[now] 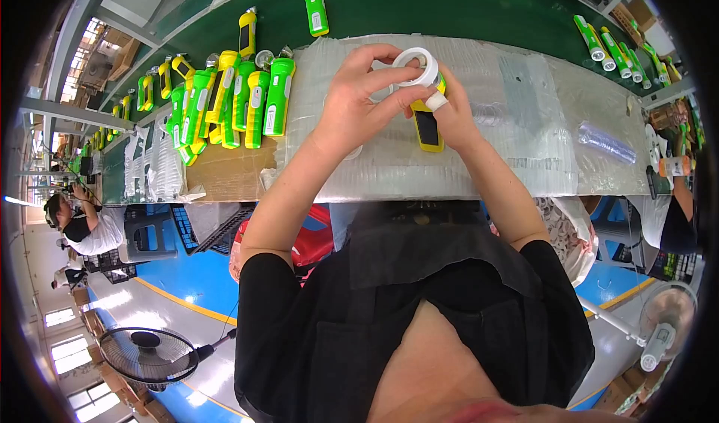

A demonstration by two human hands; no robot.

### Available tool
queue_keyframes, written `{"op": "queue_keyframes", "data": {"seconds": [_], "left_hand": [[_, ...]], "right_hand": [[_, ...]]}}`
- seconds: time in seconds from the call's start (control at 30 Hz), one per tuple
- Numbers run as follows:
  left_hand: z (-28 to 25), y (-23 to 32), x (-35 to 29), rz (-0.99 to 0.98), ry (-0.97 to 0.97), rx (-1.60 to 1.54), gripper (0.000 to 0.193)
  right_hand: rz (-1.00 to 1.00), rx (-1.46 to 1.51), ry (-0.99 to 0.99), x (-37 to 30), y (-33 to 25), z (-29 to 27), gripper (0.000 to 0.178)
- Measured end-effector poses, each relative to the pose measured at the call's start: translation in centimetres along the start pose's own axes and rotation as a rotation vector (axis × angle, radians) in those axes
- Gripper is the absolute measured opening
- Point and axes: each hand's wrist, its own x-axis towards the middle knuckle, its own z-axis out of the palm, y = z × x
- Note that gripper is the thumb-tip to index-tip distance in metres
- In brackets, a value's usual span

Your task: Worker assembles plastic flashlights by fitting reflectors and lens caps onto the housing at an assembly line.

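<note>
Above the surface (524,164), left fingers (385,82) pinch a white ring (428,61), right fingers (454,95) clasp a yellow flashlight (428,132), and slack could drop either.

Blue flr (196,273) w/ yel line (187,304)

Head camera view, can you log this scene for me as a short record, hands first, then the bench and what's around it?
Left hand: fingers on a white ring
Right hand: around a yellow flashlight; white wrap on one finger
Bench left: pile of green and yellow flashlights
Bench far side: one green flashlight on the green surface
Bench right: clear plastic piece, with a group of flashlights beyond it
Behind the bench edge: black fan at lower left, white fan at lower right
</note>
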Motion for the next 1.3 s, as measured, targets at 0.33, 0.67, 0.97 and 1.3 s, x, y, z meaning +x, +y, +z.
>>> {"op": "queue_keyframes", "data": {"seconds": [0.33,0.67,0.97,1.3], "left_hand": [[-0.4,0.8,0.7,0.04,-0.12,0.068,0.028],[2.5,2.1,1.3,-0.171,-0.322,0.008,0.044],[3.5,1.9,1.1,-0.155,-0.259,-0.095,0.041],[4.6,1.2,1.2,-0.103,-0.203,-0.155,0.037]], "right_hand": [[-0.172,0.026,0.066,-0.2,-0.8,-0.5,0.044],[-0.273,-0.882,-0.404,2.1,-10.2,-7.0,0.037],[0.045,-1.214,-0.838,4.9,-13.8,-4.7,0.036],[0.082,-1.276,-0.758,4.7,-13.6,-5.1,0.038]]}}
